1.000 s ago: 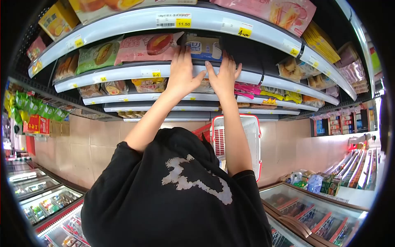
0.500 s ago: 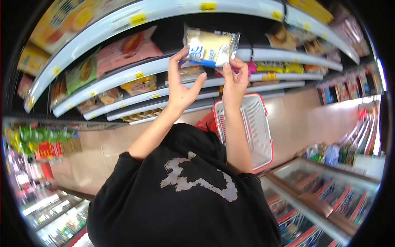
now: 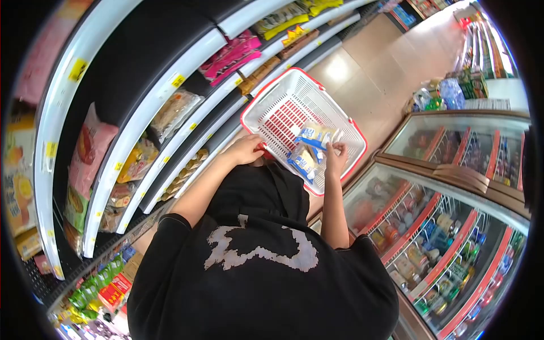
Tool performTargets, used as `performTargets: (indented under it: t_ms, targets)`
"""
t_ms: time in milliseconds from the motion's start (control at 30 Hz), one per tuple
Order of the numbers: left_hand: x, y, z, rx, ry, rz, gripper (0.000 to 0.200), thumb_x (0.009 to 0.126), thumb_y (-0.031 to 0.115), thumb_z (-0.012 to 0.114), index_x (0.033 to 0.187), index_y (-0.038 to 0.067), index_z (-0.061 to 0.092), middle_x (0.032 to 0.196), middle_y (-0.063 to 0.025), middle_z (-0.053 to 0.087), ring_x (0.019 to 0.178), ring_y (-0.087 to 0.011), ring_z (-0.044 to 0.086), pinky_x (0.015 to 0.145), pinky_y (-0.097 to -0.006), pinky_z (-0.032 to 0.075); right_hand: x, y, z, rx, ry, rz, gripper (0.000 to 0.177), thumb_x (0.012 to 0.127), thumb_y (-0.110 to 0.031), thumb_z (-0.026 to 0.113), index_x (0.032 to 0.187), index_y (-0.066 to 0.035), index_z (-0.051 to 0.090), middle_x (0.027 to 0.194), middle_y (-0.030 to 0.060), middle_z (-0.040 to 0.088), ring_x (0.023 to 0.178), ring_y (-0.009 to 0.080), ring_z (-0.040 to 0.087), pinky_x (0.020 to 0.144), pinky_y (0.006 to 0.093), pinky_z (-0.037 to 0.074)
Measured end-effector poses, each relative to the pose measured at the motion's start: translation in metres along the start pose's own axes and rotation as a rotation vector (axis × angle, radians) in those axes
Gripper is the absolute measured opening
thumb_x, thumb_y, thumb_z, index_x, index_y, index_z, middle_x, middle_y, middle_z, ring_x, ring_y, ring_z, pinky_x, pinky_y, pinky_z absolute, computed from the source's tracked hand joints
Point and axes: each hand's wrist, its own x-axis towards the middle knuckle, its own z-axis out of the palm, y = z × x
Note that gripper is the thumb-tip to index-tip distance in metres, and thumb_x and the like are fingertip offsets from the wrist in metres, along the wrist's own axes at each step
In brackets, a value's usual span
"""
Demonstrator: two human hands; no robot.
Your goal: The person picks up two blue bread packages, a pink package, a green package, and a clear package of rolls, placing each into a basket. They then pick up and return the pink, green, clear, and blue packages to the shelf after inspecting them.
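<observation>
My right hand (image 3: 337,157) reaches into the white shopping basket (image 3: 356,154), its fingers closed on the edge of a clear-wrapped bread packet (image 3: 319,134) with blue print. Beneath and beside it in the basket lies a second, similar bread packet (image 3: 302,163). At the basket's near left rim, my left hand (image 3: 245,151) has its fingers curled over the red handle (image 3: 262,147); part of the grip is hidden.
Shelves (image 3: 148,99) with packaged food run along the left, a pink bag (image 3: 93,147) among the goods. Glass-topped freezers (image 3: 430,232) stand at the right. Tiled floor (image 3: 368,73) stretches beyond the basket.
Both hands have come down from the shelf front. The bread packet they held up together is now inside the basket with my right hand; my left hand has moved to the basket's handle.
</observation>
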Motion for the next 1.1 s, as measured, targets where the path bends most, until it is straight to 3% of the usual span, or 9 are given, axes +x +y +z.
performTargets:
  t_ms: [100, 233, 367, 433, 633, 667, 767, 900, 1100]
  targets:
    - [0.014, -0.021, 0.034, 0.232, -0.061, -0.069, 0.060, 0.074, 0.027, 0.059, 0.129, 0.012, 0.038, 0.136, -0.0146, 0.032, 0.125, -0.0315, 0.030, 0.102, -0.0399, 0.027, 0.022, 0.124, -0.039, -0.148, 0.112, -0.053, 0.021, 0.070, -0.005, 0.067, 0.074, -0.004, 0.047, 0.071, 0.0045, 0.050, 0.064, 0.0113, 0.049, 0.052, 0.0229, 0.043]
    - [0.021, -0.021, 0.062, 0.247, -0.075, -0.141, 0.073, 0.071, 0.031, 0.061, 0.134, 0.011, 0.030, 0.142, -0.0144, 0.019, 0.130, -0.0389, 0.014, 0.105, -0.0439, 0.021, -0.005, 0.147, -0.049, -0.078, -0.019, 0.366, 0.021, 0.071, -0.002, 0.066, 0.078, -0.005, 0.047, 0.073, 0.0056, 0.051, 0.060, 0.0153, 0.056, 0.050, 0.0267, 0.051]
    - [0.028, -0.011, 0.076, 0.276, -0.100, -0.212, 0.083, 0.070, 0.034, 0.063, 0.136, 0.007, 0.022, 0.142, -0.0184, 0.015, 0.131, -0.0434, 0.003, 0.106, -0.0453, 0.019, -0.020, 0.174, -0.050, -0.757, -0.159, 0.196, 0.020, 0.065, -0.011, 0.066, 0.074, -0.001, 0.051, 0.067, 0.0128, 0.058, 0.065, 0.0226, 0.059, 0.060, 0.0345, 0.048]
    - [0.030, -0.006, 0.078, 0.216, -0.093, -0.267, 0.082, 0.070, 0.033, 0.064, 0.136, 0.007, 0.022, 0.143, -0.0197, 0.012, 0.130, -0.0439, 0.003, 0.106, -0.0456, 0.019, -0.019, 0.175, -0.048, -0.795, -0.252, 0.266, 0.018, 0.067, -0.017, 0.060, 0.075, -0.001, 0.054, 0.072, 0.0183, 0.059, 0.071, 0.0305, 0.059, 0.067, 0.0378, 0.046]
    - [0.013, -0.005, 0.083, 0.066, 0.086, -0.202, 0.076, 0.073, 0.030, 0.062, 0.135, 0.007, 0.025, 0.143, -0.0218, 0.008, 0.131, -0.0399, 0.011, 0.104, -0.0423, 0.024, 0.010, 0.168, -0.037, -1.060, -0.466, 0.187, 0.034, 0.070, -0.021, 0.058, 0.096, 0.001, 0.059, 0.087, 0.0252, 0.061, 0.090, 0.0361, 0.059, 0.077, 0.0397, 0.046]
    - [0.006, -0.002, 0.076, -0.116, 0.083, -0.258, 0.071, 0.075, 0.030, 0.062, 0.133, 0.007, 0.029, 0.142, -0.0225, 0.008, 0.130, -0.0359, 0.018, 0.104, -0.0384, 0.025, 0.007, 0.146, -0.037, -0.834, -0.424, -0.083, 0.044, 0.071, -0.025, 0.060, 0.107, 0.001, 0.055, 0.100, 0.0284, 0.057, 0.101, 0.0355, 0.054, 0.083, 0.0405, 0.044]
    - [-0.007, -0.019, 0.075, -0.327, 0.193, -0.304, 0.067, 0.076, 0.031, 0.061, 0.132, 0.007, 0.032, 0.142, -0.0231, 0.011, 0.129, -0.0351, 0.022, 0.105, -0.0368, 0.024, 0.022, 0.121, -0.031, -0.899, -0.450, 0.058, 0.049, 0.070, -0.027, 0.062, 0.110, -0.001, 0.053, 0.104, 0.0273, 0.055, 0.101, 0.0373, 0.053, 0.084, 0.0414, 0.044]
    - [-0.044, -0.041, 0.066, -0.387, 0.361, -0.257, 0.056, 0.079, 0.028, 0.060, 0.127, 0.008, 0.038, 0.142, -0.0203, 0.015, 0.127, -0.0346, 0.027, 0.102, -0.0367, 0.029, 0.021, 0.123, -0.018, -0.954, -0.319, -0.051, 0.052, 0.067, -0.022, 0.065, 0.105, 0.010, 0.050, 0.100, 0.0284, 0.055, 0.097, 0.0391, 0.054, 0.082, 0.0420, 0.044]
    - [-0.138, -0.083, 0.062, -0.617, 0.626, -0.293, 0.043, 0.083, 0.022, 0.056, 0.122, 0.008, 0.043, 0.129, -0.0161, 0.039, 0.113, -0.0273, 0.046, 0.094, -0.0368, 0.037, -0.049, 0.101, 0.035, -0.901, -0.369, -0.326, 0.075, 0.064, -0.013, 0.065, 0.122, 0.014, 0.026, 0.116, 0.0352, 0.038, 0.106, 0.0473, 0.040, 0.092, 0.0451, 0.034]
